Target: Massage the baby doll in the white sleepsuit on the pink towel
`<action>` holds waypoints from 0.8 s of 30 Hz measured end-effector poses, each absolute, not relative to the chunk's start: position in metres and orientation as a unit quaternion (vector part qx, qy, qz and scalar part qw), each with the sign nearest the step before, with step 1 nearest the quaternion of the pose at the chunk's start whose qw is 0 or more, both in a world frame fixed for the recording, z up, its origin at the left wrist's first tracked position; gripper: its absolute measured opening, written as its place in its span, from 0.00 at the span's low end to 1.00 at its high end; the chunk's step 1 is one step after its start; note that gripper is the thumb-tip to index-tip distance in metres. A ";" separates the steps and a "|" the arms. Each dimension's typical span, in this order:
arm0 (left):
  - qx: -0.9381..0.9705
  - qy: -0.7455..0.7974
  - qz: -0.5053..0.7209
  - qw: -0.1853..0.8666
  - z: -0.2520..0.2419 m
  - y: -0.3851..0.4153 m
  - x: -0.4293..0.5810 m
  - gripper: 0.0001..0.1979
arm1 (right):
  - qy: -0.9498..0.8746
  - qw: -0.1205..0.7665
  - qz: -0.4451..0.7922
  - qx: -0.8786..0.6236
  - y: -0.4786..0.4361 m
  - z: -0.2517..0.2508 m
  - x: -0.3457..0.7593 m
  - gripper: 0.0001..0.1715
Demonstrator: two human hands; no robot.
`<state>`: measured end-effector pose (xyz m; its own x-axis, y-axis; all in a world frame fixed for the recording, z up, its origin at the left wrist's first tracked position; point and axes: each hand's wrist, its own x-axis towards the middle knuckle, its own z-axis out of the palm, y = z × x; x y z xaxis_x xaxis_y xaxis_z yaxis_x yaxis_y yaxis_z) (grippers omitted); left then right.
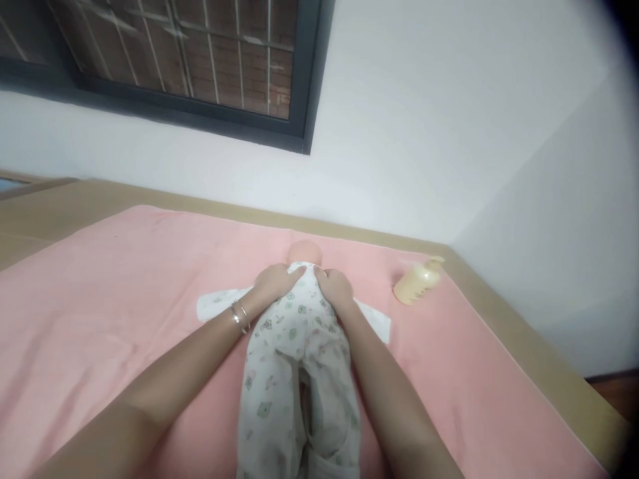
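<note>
A baby doll [304, 253] lies on its back on a pink sheet [164, 266], its smooth head pointing away from me. It wears a white romper [299, 332] with a small green and grey print, its legs stretching toward me. My left hand [277, 281] is wrapped around the doll's upper body on one side, thumb on the chest near the collar. Opposite it, my right hand [337, 289] grips the other side, thumb likewise on the chest. White sleeves spread outward beyond both hands. My fingers behind the doll are hidden.
A pale yellow pump bottle [417, 281] stands on the sheet to the right. Tan edging [524, 339] borders the sheet, with a white wall [389, 166] behind. A dark-framed window [200, 110] with bars is at upper left.
</note>
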<state>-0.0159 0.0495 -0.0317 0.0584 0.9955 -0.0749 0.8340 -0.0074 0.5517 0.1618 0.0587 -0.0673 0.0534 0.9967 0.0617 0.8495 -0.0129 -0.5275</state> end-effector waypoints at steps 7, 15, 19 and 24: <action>0.693 0.668 0.169 0.212 -0.040 0.056 -0.016 0.40 | -0.665 0.215 0.157 -0.698 0.058 -0.067 0.161 0.37; 0.698 0.660 0.174 0.214 -0.040 0.055 -0.017 0.41 | -0.666 0.196 0.160 -0.702 0.057 -0.065 0.160 0.38; 0.697 0.661 0.170 0.219 -0.037 0.053 -0.016 0.40 | -0.667 0.192 0.161 -0.702 0.057 -0.066 0.161 0.39; 0.712 0.652 0.155 0.211 -0.025 0.051 -0.018 0.37 | -0.681 0.178 0.150 -0.694 0.056 -0.063 0.161 0.40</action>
<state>-0.0178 0.0507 -0.0252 0.1028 0.9932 -0.0538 0.8624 -0.0621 0.5024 0.1608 0.0557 -0.0627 0.0270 0.9990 0.0346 0.8923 -0.0085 -0.4514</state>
